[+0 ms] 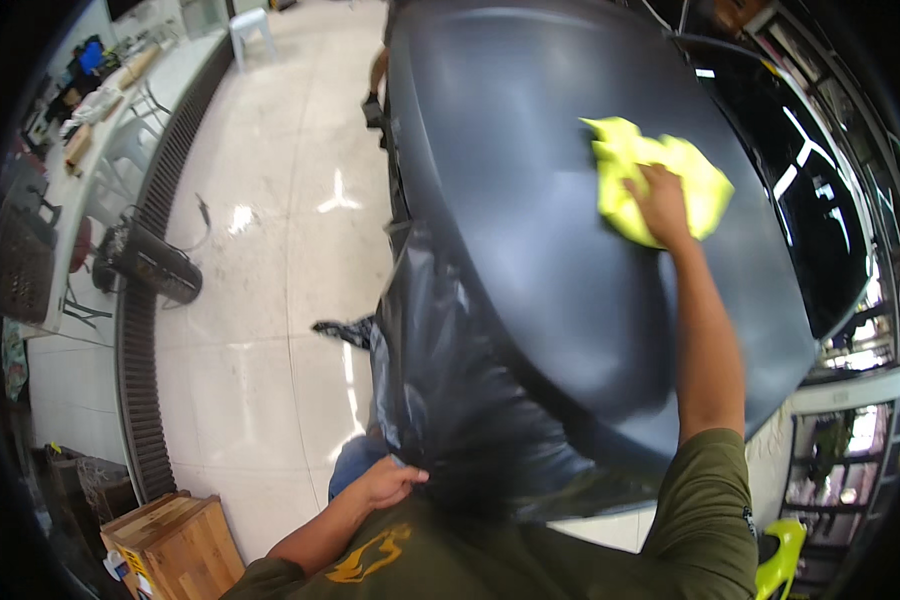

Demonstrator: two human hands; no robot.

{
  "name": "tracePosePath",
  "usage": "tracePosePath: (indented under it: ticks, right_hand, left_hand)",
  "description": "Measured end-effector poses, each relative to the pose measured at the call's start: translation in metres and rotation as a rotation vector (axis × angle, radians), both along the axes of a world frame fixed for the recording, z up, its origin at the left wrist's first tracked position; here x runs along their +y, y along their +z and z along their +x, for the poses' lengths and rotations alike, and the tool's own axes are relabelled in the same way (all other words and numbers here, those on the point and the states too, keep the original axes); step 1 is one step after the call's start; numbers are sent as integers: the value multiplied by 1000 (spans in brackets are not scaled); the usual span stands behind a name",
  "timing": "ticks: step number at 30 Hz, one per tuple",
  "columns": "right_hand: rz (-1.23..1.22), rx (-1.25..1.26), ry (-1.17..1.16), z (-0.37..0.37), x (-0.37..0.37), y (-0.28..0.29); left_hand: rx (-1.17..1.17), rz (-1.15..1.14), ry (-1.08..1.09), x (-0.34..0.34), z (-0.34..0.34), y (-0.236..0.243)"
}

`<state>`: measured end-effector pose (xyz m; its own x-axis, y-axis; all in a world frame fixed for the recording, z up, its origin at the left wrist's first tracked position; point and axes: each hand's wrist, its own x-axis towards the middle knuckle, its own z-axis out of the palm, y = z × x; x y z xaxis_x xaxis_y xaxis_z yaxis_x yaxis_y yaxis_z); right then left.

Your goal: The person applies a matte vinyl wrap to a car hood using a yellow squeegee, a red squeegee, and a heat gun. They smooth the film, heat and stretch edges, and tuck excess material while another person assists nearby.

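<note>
My right arm reaches across the dark matte car hood. Under its fingers my right hand grips a bright yellow cloth, which lies bunched against the hood not far from the windshield. Black plastic sheeting drapes over the car's front and side, below the hood edge. Close to my body, my left hand is closed beside this sheeting. A small pale bit shows at its fingers, but I cannot make out what it is.
A wooden box stands at the lower left. Farther up lies a black cylindrical tank with a hose, near a long floor grate. A cluttered white bench lines the left. Another person's leg shows beyond the car.
</note>
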<state>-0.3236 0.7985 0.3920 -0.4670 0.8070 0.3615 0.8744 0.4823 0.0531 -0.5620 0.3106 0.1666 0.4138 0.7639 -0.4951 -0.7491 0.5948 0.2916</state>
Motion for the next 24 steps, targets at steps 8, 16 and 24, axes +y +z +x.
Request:
tracePosePath:
  ticks: [8, 16, 24]
  right_hand:
    - [77, -88, 633, -173, -170, -63]
    - [11, -336, 552, 108, -355, -71]
    - [83, -263, 389, 153, -380, -63]
  left_hand:
    - [116, 76, 168, 0, 17, -1]
    - [184, 122, 332, -6, 23, 7]
    - [143, 181, 304, -11, 19, 2]
